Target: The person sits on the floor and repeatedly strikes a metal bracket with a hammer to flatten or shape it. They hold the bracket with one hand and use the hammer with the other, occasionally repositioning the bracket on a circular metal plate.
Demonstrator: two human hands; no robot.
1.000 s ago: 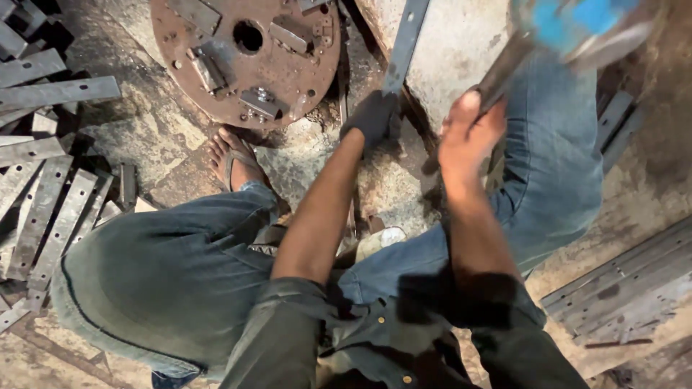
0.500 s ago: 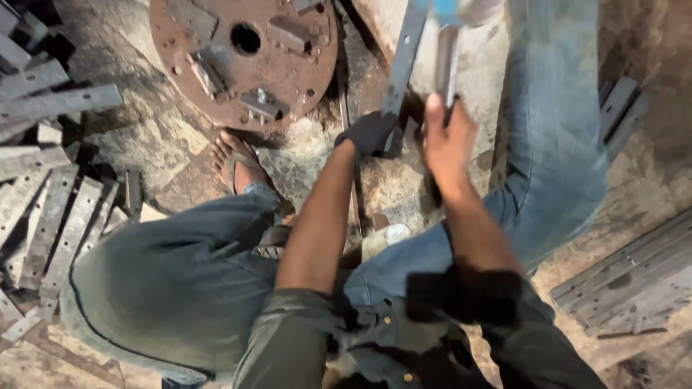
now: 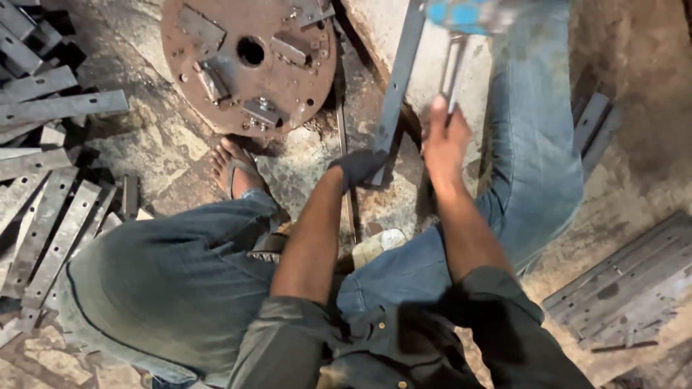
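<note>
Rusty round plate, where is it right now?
Head view, upper left of centre: the rusty round plate lies flat on the floor, just beyond the sandalled foot.

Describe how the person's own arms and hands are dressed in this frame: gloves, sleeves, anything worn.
The left hand wears a dark, grimy glove that ends at the wrist; the forearm above it is bare. The right hand is bare, with no glove, and no watch or band shows on either wrist. Both arms come out of dark grey-green sleeves pushed up to about the elbow, creased and worn-looking.
</note>
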